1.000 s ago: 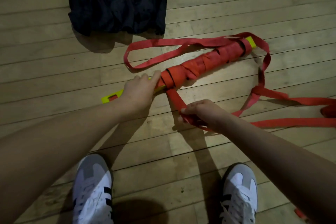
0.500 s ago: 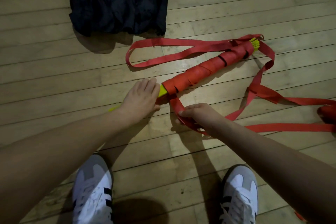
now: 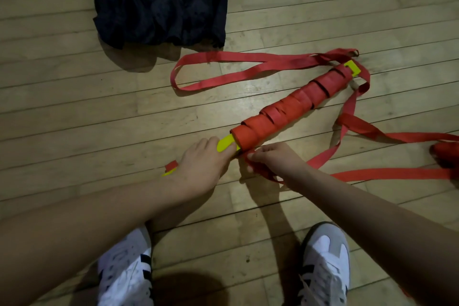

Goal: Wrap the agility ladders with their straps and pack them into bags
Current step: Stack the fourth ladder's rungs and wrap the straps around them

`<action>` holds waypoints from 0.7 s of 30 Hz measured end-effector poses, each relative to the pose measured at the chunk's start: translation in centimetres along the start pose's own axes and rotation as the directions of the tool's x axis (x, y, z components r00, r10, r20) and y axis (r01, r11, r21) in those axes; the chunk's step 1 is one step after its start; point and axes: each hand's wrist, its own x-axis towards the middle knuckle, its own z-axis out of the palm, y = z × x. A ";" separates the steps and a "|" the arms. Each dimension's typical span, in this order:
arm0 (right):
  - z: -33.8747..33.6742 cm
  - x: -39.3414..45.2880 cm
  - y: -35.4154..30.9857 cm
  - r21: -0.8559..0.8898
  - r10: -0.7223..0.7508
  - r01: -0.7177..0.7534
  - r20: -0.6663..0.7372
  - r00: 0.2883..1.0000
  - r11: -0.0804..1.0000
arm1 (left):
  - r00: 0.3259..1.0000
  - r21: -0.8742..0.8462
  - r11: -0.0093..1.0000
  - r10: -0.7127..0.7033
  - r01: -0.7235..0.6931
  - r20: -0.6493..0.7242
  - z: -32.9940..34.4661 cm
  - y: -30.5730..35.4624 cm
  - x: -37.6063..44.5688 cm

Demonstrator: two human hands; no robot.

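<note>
A bundle of yellow ladder rungs (image 3: pixel 293 109) lies slanted on the wooden floor, wound along most of its length with red strap. Its bare yellow near end (image 3: pixel 224 144) sticks out from under my left hand (image 3: pixel 201 169), which holds that end down. My right hand (image 3: pixel 275 160) pinches the red strap just below the wound end. Loose red strap (image 3: pixel 248 67) loops away to the upper left and trails off (image 3: pixel 397 172) to the right. A dark bag (image 3: pixel 161 0) lies flat at the top.
My two white and grey shoes (image 3: pixel 124 273) (image 3: pixel 325 263) stand at the bottom of the view. Another lump of red strap (image 3: pixel 447 154) sits at the right edge. Wooden floorboards run across the whole scene.
The bundle has rolled and shifted to the right, showing smoother wraps. My right hand has moved up close to the wound end, and my left hand has slid along the yellow end.
</note>
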 end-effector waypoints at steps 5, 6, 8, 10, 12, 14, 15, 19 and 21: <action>-0.4 0.1 -0.3 -0.158 0.045 -0.027 0.110 0.993 0.987 | 0.989 -0.092 0.985 -0.145 0.145 0.003 -0.4 -0.2 0.4; -0.3 0.2 -0.5 -0.164 0.034 -0.016 0.105 0.994 0.986 | 0.987 -0.115 0.980 -0.163 0.162 0.000 -0.5 -0.4 0.5; -0.2 0.2 -0.7 -0.163 0.003 0.010 0.079 0.997 0.987 | 0.984 -0.135 0.975 -0.180 0.177 -0.010 -0.6 -0.7 0.9; -0.4 0.3 -0.9 -0.142 -0.016 0.025 0.062 0.998 0.989 | 0.984 -0.124 0.977 -0.178 0.175 -0.015 -0.9 -0.8 1.6; -0.7 0.4 -1.1 -0.128 -0.030 0.036 0.048 0.998 0.991 | 0.983 -0.111 0.977 -0.182 0.181 0.000 -1.2 -0.8 2.4; -1.0 0.5 -1.3 -0.122 -0.042 0.047 0.039 0.998 0.991 | 0.981 -0.096 0.976 -0.194 0.193 0.004 -1.7 -0.9 3.4; -1.1 0.5 -1.5 -0.110 -0.037 0.043 0.053 0.998 0.993 | 0.979 -0.083 0.975 -0.205 0.204 0.004 -1.9 -1.0 3.8; -1.7 0.2 -2.4 -0.050 0.029 -0.019 0.194 0.981 0.999 | 0.974 0.023 0.974 -0.224 0.225 -0.016 -3.0 -1.9 5.4; -2.0 0.1 -2.5 -0.042 0.050 -0.041 0.229 0.972 0.998 | 0.974 0.104 0.969 -0.219 0.224 -0.055 -3.5 -2.4 6.0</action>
